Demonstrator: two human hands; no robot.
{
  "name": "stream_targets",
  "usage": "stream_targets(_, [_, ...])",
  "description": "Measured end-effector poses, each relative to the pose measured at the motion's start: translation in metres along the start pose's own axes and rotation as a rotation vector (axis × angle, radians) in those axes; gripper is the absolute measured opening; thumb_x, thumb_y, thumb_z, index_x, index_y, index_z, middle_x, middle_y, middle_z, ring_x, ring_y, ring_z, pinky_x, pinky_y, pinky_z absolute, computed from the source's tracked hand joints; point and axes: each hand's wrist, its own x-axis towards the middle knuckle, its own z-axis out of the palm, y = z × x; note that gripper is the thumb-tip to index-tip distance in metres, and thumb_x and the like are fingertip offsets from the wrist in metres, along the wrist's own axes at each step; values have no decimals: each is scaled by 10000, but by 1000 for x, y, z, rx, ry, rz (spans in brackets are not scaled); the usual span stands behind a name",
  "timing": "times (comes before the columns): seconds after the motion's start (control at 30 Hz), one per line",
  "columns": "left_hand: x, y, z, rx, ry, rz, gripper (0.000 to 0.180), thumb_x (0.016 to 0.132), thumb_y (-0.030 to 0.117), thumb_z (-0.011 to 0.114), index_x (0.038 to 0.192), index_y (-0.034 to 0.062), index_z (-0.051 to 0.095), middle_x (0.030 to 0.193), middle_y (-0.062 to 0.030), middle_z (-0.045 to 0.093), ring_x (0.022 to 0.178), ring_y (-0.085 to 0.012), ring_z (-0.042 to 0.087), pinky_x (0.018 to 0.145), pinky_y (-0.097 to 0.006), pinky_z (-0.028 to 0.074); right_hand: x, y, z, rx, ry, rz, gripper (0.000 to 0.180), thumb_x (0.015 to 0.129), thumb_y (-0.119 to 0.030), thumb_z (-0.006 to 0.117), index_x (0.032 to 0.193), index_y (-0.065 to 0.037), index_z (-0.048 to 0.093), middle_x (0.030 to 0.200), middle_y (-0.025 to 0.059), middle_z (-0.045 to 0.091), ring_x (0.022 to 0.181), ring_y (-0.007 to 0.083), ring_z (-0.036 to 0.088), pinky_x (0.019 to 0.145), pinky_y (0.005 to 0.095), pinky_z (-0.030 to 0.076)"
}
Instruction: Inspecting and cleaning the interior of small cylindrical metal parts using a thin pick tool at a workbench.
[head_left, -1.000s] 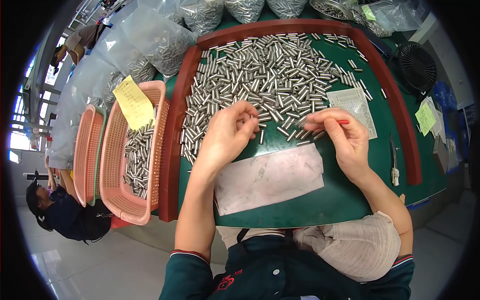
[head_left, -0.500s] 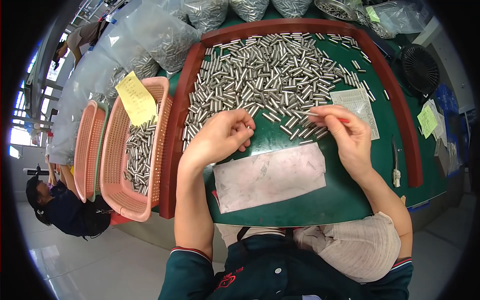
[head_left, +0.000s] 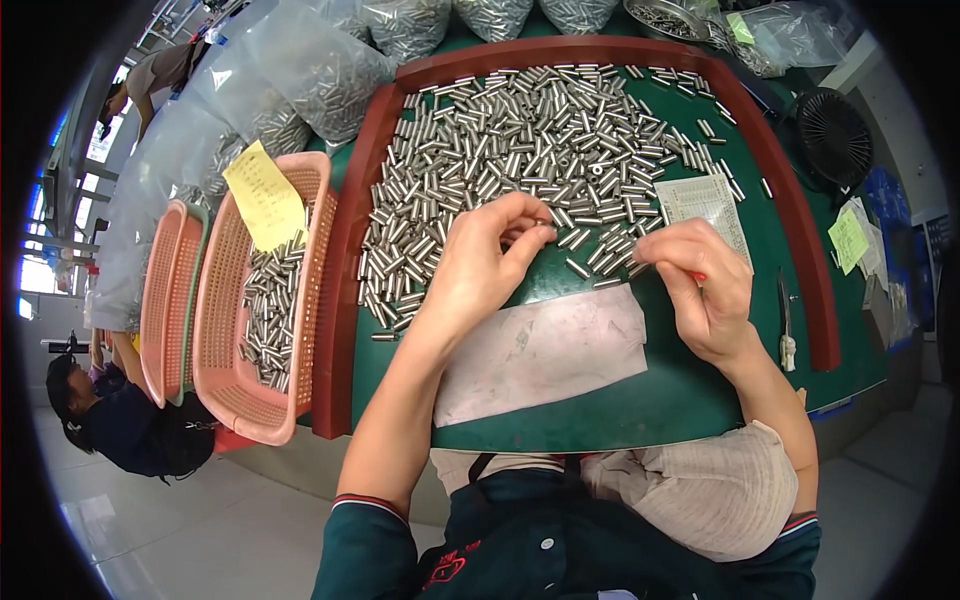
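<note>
Many short metal pins (head_left: 520, 130) lie in a loose heap on the green tabletop (head_left: 560, 425). My left hand (head_left: 490, 255) hovers at the heap's near edge, fingers curled and thumb tip close to the index finger. Whatever sits in that curl is hidden. To the right, my right hand (head_left: 705, 285) is closed around a slim red-handled tool (head_left: 699, 277); only a bit of red shows between the fingers. Its fingertips are beside the pins at the heap's near right. A stained pale cloth (head_left: 545, 350) lies folded between my forearms.
A dark red wooden frame (head_left: 345, 300) borders the heap. Left of it stand a pink basket (head_left: 225, 380) of pins with a yellow note and another basket (head_left: 160, 330). Filled plastic bags (head_left: 330, 80) line the back. A printed sheet (head_left: 705, 205), knife-like tool (head_left: 785, 320) and black fan (head_left: 835, 140) are rightward.
My left hand has moved right and farther forward along the heap's near edge. My right hand has shifted slightly, and the tool's metal shaft no longer shows clearly.
</note>
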Motion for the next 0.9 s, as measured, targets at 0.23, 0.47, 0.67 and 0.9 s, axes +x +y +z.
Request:
stream_targets(0.23, [11,-4,6,-167,211,126,134,856,21,506,969,-40,545,913,-101,637,878,-144,598,788,-236,460,-1,-11,-3,103,54,-36,56,770,59,541,805,25,569,729,110,601,644,205,574,557,271,452])
stream_targets(0.47, [3,-1,-7,-408,298,29,130,826,51,575,942,-5,591,796,-4,580,688,-60,515,633,-185,414,-2,-5,1,82,-29,1,54,757,46,573,802,17,575,742,115,596,632,203,578,526,259,445])
stream_targets(0.67, [-7,2,-7,-880,39,-205,181,833,59,573,1000,-12,564,815,-53,604,737,-103,580,702,-217,477,-2,-14,-3,80,127,-78,77,770,60,549,840,40,574,791,153,618,704,233,610,586,274,488])
stream_targets(0.9, [-6,3,-3,-1050,-37,-313,242,821,49,582,1045,-13,516,896,-88,615,813,-184,623,759,-278,515,-4,-20,-3,103,100,-160,101,775,-18,597,874,0,588,839,143,616,704,216,613,547,258,491])
